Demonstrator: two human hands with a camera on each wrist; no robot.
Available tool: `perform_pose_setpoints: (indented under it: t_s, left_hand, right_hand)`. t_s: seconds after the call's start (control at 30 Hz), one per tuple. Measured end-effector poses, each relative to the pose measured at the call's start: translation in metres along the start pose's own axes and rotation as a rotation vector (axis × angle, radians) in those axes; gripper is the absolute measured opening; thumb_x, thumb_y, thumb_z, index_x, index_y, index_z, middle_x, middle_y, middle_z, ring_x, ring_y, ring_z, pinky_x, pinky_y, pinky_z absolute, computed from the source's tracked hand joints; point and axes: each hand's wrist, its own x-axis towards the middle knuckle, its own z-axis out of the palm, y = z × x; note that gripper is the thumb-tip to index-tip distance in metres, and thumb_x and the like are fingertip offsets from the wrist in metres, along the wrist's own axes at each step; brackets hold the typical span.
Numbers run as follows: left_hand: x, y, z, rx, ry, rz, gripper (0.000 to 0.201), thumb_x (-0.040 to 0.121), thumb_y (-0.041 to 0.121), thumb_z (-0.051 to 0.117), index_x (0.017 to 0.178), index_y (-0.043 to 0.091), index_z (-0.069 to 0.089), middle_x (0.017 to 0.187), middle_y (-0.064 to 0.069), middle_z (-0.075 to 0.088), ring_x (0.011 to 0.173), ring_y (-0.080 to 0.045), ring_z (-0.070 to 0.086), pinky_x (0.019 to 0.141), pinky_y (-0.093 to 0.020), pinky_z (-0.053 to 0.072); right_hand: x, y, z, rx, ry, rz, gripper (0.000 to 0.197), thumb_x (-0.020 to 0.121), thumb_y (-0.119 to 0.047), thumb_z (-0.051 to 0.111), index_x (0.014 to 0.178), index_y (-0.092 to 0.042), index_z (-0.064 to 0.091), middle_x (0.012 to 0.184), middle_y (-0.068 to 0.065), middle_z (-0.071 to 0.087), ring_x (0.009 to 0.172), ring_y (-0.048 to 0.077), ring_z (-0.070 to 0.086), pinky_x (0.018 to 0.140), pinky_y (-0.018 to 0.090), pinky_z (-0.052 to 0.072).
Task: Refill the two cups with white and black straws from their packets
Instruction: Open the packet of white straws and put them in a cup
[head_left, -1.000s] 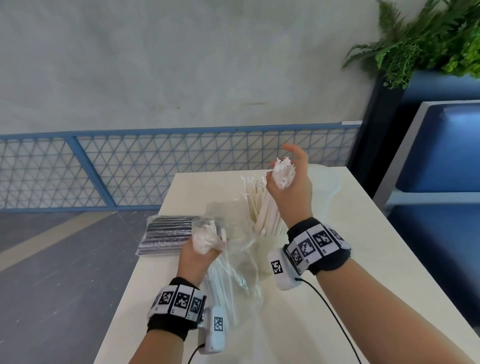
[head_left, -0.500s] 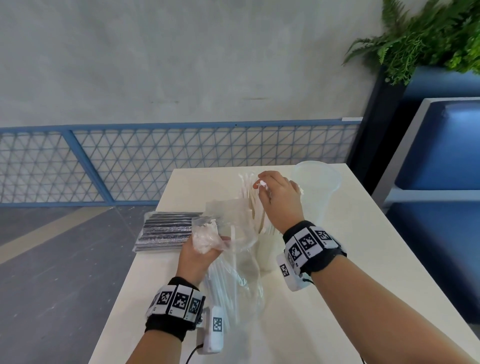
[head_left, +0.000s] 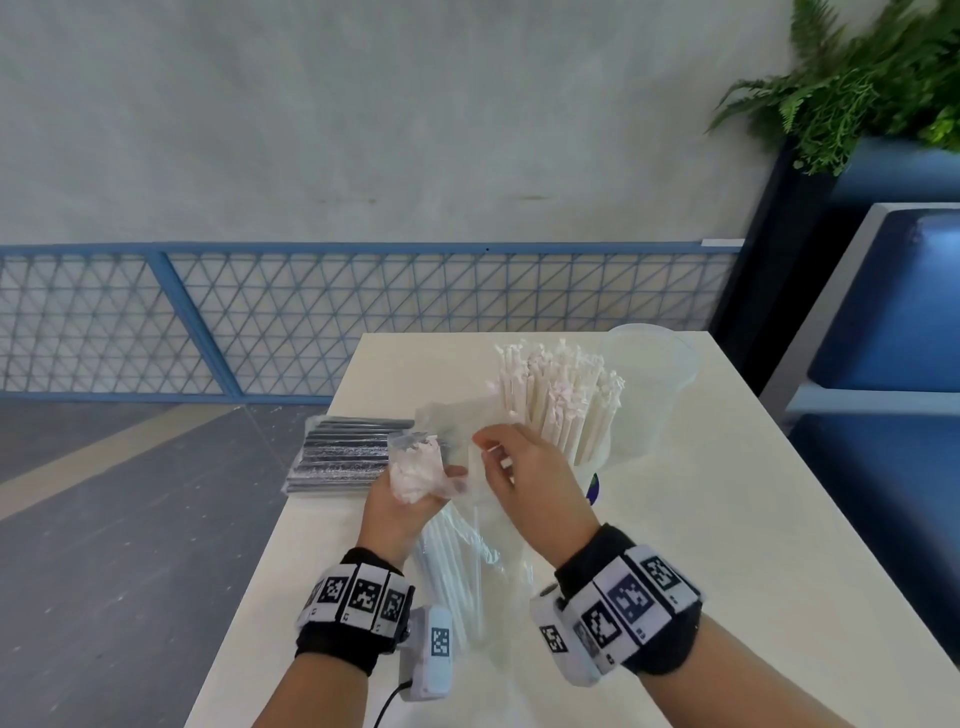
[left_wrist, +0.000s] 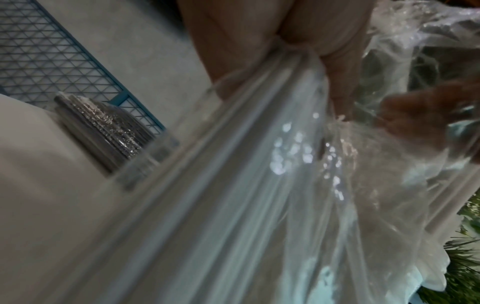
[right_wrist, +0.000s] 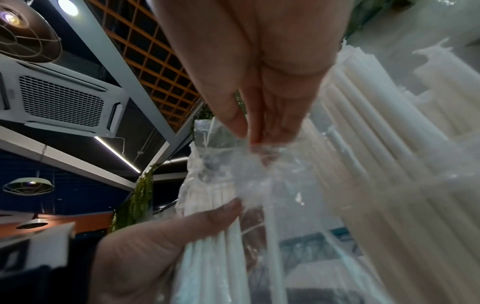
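My left hand (head_left: 415, 483) grips the bunched neck of the clear packet of white straws (head_left: 457, 571), held upright over the table; the left wrist view shows the packet (left_wrist: 233, 195) running out from the palm. My right hand (head_left: 485, 449) is at the packet's open mouth, and its fingertips (right_wrist: 253, 137) pinch the crumpled film. Just behind stands a cup (head_left: 597, 457) packed with white straws (head_left: 556, 400). An empty clear cup (head_left: 649, 364) stands at the far right. The packet of black straws (head_left: 345, 452) lies flat on the table's left edge.
The pale table (head_left: 727, 519) is narrow, with floor dropping away on the left. A blue mesh railing (head_left: 363, 312) runs behind it. A blue bench (head_left: 893, 312) and a plant (head_left: 857, 93) stand to the right.
My right hand lowered a bunch of white straws into the cup, let go, and came back down to the packet's mouth. My left hand kept its hold on the packet.
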Motion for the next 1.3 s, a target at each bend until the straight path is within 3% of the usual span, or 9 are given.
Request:
perform_pose_setpoints:
  t_s: [0.17, 0.33, 0.47, 0.63, 0.73, 0.87, 1.03, 1.13, 1.3]
  left_hand:
    - [0.003, -0.003, -0.004, 0.006, -0.039, -0.033, 0.042, 0.065, 0.0, 0.077, 0.105, 0.009, 0.066, 0.099, -0.006, 0.074, 0.099, -0.019, 0.068, 0.086, -0.03, 0.054]
    - [0.0, 0.002, -0.002, -0.006, -0.116, 0.012, 0.059, 0.064, -0.014, 0.074, 0.112, 0.014, 0.056, 0.1, -0.003, 0.068, 0.094, -0.012, 0.067, 0.073, -0.017, 0.054]
    - [-0.001, 0.005, 0.003, -0.048, -0.266, 0.053, 0.09, 0.048, -0.008, 0.082, 0.127, 0.015, 0.046, 0.12, -0.013, 0.06, 0.11, -0.03, 0.061, 0.087, -0.039, 0.053]
    - [-0.001, 0.009, 0.005, 0.058, -0.409, 0.128, 0.129, 0.042, -0.008, 0.087, 0.144, 0.027, 0.016, 0.145, -0.007, 0.035, 0.115, -0.016, 0.059, 0.087, -0.025, 0.051]
    - [-0.003, 0.009, 0.005, 0.154, -0.452, 0.131, 0.147, 0.038, 0.013, 0.092, 0.144, 0.039, -0.007, 0.153, 0.008, 0.014, 0.137, -0.009, 0.034, 0.095, -0.022, 0.046]
    - [-0.007, 0.007, 0.01, 0.199, -0.432, 0.118, 0.159, 0.039, 0.001, 0.091, 0.137, 0.047, -0.025, 0.15, 0.018, -0.003, 0.142, -0.003, 0.014, 0.098, -0.018, 0.044]
    - [-0.006, -0.003, 0.012, 0.166, -0.412, 0.095, 0.161, 0.035, 0.009, 0.092, 0.133, 0.051, -0.027, 0.146, 0.02, 0.012, 0.14, -0.006, 0.025, 0.101, -0.025, 0.044]
    - [-0.004, -0.001, 0.011, 0.199, -0.422, 0.103, 0.155, 0.037, 0.016, 0.093, 0.135, 0.052, -0.022, 0.149, -0.001, 0.027, 0.136, -0.01, 0.036, 0.104, -0.028, 0.042]
    - [-0.006, -0.002, 0.009, 0.153, -0.427, 0.028, 0.108, 0.056, 0.008, 0.085, 0.143, 0.025, 0.023, 0.136, -0.003, 0.049, 0.12, -0.009, 0.054, 0.099, -0.028, 0.047]
  right_hand:
    - [0.005, 0.0, 0.007, 0.0, -0.169, 0.149, 0.031, 0.096, -0.016, 0.042, 0.126, -0.01, 0.051, 0.109, 0.011, 0.066, 0.093, 0.022, 0.064, 0.076, 0.019, 0.045]
    - [0.005, 0.003, 0.011, 0.195, -0.205, 0.255, 0.028, 0.092, -0.013, 0.05, 0.12, -0.012, 0.057, 0.111, 0.007, 0.067, 0.089, 0.009, 0.059, 0.071, 0.002, 0.042]
    - [0.001, 0.0, 0.02, 0.249, -0.237, 0.314, 0.033, 0.089, -0.016, 0.056, 0.121, -0.011, 0.057, 0.115, 0.006, 0.066, 0.097, 0.014, 0.062, 0.091, 0.024, 0.049]
    - [-0.002, 0.004, 0.018, 0.306, -0.387, 0.267, 0.054, 0.075, -0.021, 0.073, 0.124, -0.011, 0.053, 0.117, 0.005, 0.064, 0.101, 0.013, 0.061, 0.094, 0.027, 0.049]
    - [-0.003, 0.006, 0.016, 0.337, -0.457, 0.28, 0.064, 0.072, -0.022, 0.075, 0.128, -0.011, 0.046, 0.117, 0.001, 0.06, 0.101, 0.009, 0.055, 0.089, 0.02, 0.045]
    - [-0.013, 0.008, 0.026, 0.564, -0.342, 0.386, 0.05, 0.07, -0.023, 0.076, 0.116, -0.02, 0.057, 0.111, 0.0, 0.065, 0.106, 0.015, 0.059, 0.095, 0.03, 0.048]
    - [-0.021, 0.013, 0.041, 0.745, -0.237, 0.524, 0.047, 0.067, -0.024, 0.077, 0.112, -0.019, 0.063, 0.11, 0.005, 0.069, 0.104, 0.017, 0.064, 0.095, 0.039, 0.051]
    - [-0.021, 0.014, 0.04, 0.793, -0.199, 0.523, 0.036, 0.077, -0.012, 0.072, 0.111, -0.016, 0.062, 0.106, 0.004, 0.07, 0.1, 0.016, 0.065, 0.089, 0.033, 0.054]
    - [-0.015, 0.007, 0.032, 0.838, -0.096, 0.471, 0.017, 0.087, -0.01, 0.061, 0.103, -0.015, 0.065, 0.096, 0.002, 0.071, 0.092, 0.015, 0.068, 0.08, 0.026, 0.055]
